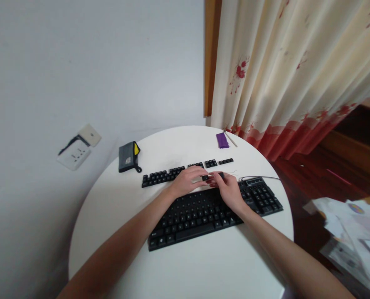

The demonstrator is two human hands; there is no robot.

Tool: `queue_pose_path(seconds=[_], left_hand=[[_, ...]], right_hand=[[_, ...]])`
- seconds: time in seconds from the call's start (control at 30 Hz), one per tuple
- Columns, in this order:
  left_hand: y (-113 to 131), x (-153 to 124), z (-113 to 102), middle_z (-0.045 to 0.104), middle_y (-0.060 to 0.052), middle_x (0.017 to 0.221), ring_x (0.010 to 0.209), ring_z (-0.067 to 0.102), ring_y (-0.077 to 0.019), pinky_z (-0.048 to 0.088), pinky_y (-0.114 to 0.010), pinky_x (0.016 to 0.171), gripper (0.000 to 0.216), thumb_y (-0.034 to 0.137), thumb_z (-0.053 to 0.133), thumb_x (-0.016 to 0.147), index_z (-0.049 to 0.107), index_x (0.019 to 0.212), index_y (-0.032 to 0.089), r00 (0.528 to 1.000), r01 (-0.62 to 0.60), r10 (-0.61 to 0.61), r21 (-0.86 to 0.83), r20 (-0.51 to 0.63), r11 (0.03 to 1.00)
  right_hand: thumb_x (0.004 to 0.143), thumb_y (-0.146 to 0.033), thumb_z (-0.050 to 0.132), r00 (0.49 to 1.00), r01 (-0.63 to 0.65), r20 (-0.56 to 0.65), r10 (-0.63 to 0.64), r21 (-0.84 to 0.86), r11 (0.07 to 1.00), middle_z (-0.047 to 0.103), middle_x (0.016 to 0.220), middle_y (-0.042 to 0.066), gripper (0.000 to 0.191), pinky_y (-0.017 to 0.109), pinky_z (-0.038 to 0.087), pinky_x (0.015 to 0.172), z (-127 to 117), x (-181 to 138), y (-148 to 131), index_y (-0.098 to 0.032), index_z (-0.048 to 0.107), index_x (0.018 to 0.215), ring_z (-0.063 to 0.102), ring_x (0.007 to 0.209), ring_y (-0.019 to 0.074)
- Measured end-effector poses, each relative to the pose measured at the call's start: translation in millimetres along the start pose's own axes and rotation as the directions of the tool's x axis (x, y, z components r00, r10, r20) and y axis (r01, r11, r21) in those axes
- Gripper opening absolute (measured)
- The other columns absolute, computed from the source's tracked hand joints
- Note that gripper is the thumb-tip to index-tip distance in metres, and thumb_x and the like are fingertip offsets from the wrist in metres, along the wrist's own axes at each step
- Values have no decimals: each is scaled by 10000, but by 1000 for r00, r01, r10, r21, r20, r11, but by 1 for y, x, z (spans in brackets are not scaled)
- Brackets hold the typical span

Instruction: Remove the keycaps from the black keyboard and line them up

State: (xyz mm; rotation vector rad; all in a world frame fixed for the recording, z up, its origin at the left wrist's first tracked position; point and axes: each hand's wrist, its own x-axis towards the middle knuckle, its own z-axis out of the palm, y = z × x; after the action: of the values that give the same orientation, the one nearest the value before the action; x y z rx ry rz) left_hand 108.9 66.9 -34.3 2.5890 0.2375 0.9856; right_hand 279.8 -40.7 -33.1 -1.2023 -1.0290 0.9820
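My left hand [189, 181] is above the upper edge of a black keyboard [197, 211], its thumb and fingers pinched at a small black keycap [205, 177]. From the other side, the fingertips of my right hand [228, 190] meet the same keycap. A second small black piece [221, 175] shows among my right fingers; its kind is too small to tell. Key posts stand bare along the keyboard's upper rows, while the lower rows and number pad carry keys. Behind my hands lie loose black keycaps [160, 177] in rows, partly hidden by my left hand.
On the round white table [185, 270] are a dark grey pouch [127, 158] at the left, a purple cloth [222, 140] and a thin brush-like stick [230, 138] at the back. A cable [262, 177] leaves the keyboard rightward. Papers [350, 224] are stacked beyond the table.
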Motion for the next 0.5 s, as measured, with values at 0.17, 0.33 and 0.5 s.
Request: queue_pose_path(seconds=[0.17,0.33,0.5], left_hand=[[2,1,-1,693,-100,969,911,651,-184,550,-328,831,212,290,646,910,691,1075,165,999,30,-30,-13,-24,999],[4,3,-2,718,-87,904,845,666,-174,564,-313,791,204,309,692,874,702,1007,154,996,-21,22,11,-86,1000],[4,3,-3,735,-95,924,849,688,-172,579,-309,788,204,313,698,868,723,1004,163,993,-75,75,1,-92,997]], right_hand=[[870,-576,590,999,30,-11,-30,-30,999,765,876,134,497,363,600,754,2,-1,2,-112,735,969,730,775,238],[864,-578,593,1000,10,-26,-11,-28,1000,764,855,126,480,386,597,776,3,-2,2,-123,729,937,729,752,240],[872,-576,575,999,19,-44,-23,-82,996,761,835,124,463,375,591,762,2,-3,0,-138,719,911,730,767,252]])
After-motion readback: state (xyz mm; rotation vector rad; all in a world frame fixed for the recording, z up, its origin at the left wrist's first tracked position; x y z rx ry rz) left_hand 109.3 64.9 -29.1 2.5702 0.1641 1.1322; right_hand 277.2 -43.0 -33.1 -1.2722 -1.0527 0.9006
